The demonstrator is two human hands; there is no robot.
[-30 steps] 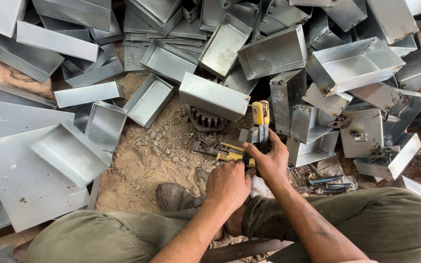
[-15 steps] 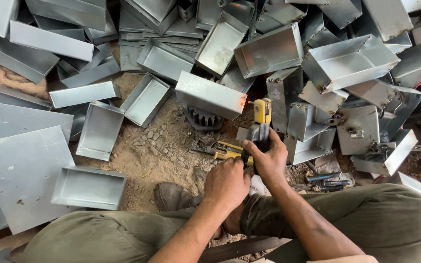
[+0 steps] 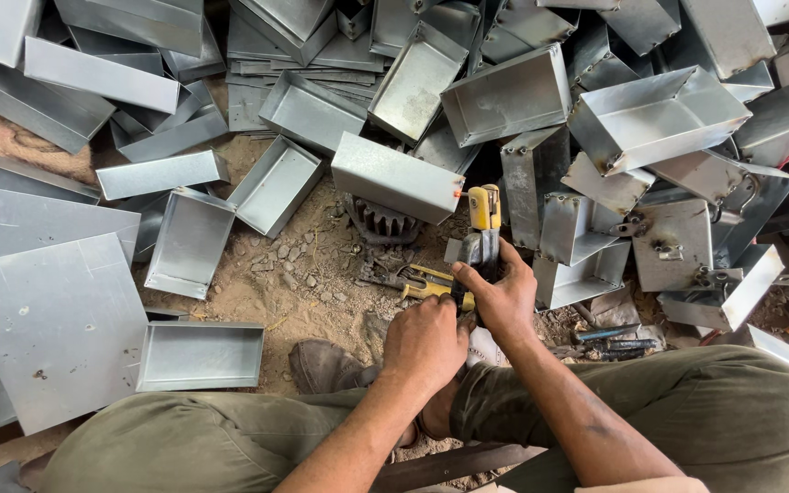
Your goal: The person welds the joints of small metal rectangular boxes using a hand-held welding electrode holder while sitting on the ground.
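The person sits on the dirt floor (image 3: 303, 274), knees spread at the bottom of the frame, with both hands brought together just right of centre. The right hand (image 3: 502, 297) is clamped round the dark grip of a yellow-and-grey hand tool (image 3: 484, 228), which stands nearly upright with its yellow head pointing to the top of the frame. The left hand (image 3: 426, 340) is closed beside and just below it, touching the right hand; what its fingers pinch is hidden, so I cannot tell whether it holds a small part or only steadies the tool. A pair of yellow-handled pliers (image 3: 422, 281) lies on the dirt just left of the hands, near a dark toothed gear (image 3: 383, 222).

To do this step well, as I judge it, the tool should stay upright and steady, the left hand bracing low on it with fingertips clear of the working end, and the squeeze should be even, not jerked.

Folded grey sheet-metal trays (image 3: 509, 91) are heaped across the upper half and right of the frame. One finished tray (image 3: 201, 356) lies open-side up at lower left, next to flat metal sheets (image 3: 47, 319). Their cut edges look sharp, so reaching among them calls for care.
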